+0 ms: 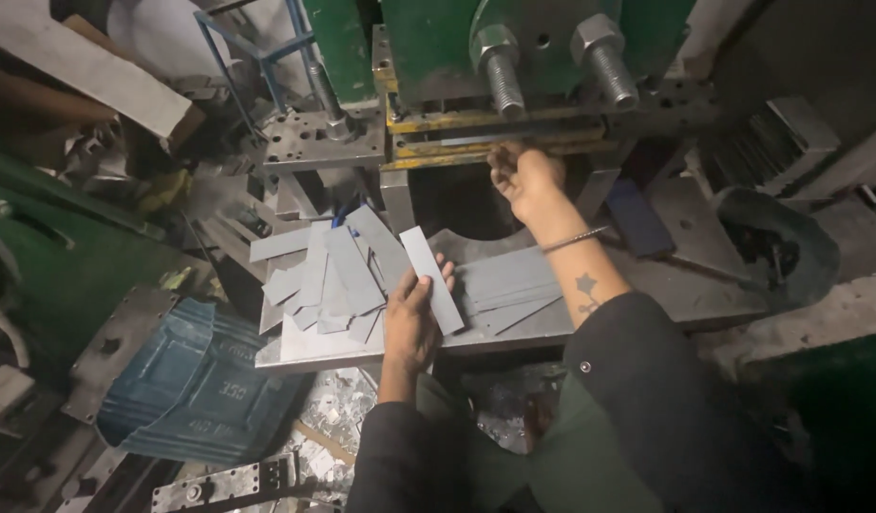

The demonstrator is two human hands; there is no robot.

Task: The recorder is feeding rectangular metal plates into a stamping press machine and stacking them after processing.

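Strip [431,278] of grey metal sits pinched in your left hand [411,318]: thin, stiff, sharp-edged, so hold its flat middle. Right hand [523,176] reaches far into the press [514,57]; grip unclear.

Dim workshop light from above; deep shadow at corners and right side; slight softness, wide-angle edge bend.

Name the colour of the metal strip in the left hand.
Plain grey, unpainted; the metal strip in the left hand shows best in the head view.
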